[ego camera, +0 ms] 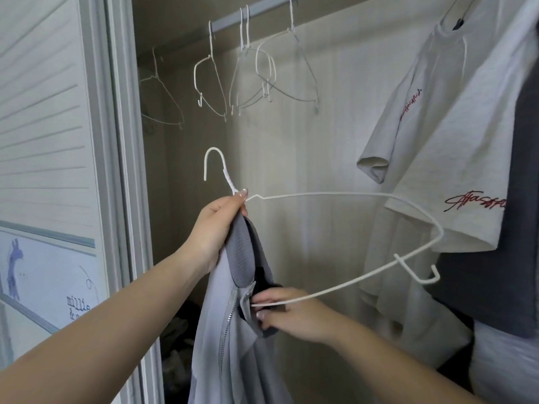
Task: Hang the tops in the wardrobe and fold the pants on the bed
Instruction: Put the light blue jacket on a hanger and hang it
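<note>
A white wire hanger [344, 194] is held in front of the open wardrobe, its hook pointing up at left. My left hand [217, 231] grips the hanger's neck together with the collar of a grey zip-up top [233, 330], which hangs down below it. My right hand [294, 313] holds the hanger's lower wire at the opening of the top, near the zip. Part of the hanger's end is hidden inside the fabric.
Several empty wire hangers [248, 80] hang on the rail [256, 10] above. White T-shirts with red script [437, 135] and a dark grey garment [513, 258] hang at right. A louvred sliding door [49, 126] stands at left. Dark items lie on the wardrobe floor [178, 345].
</note>
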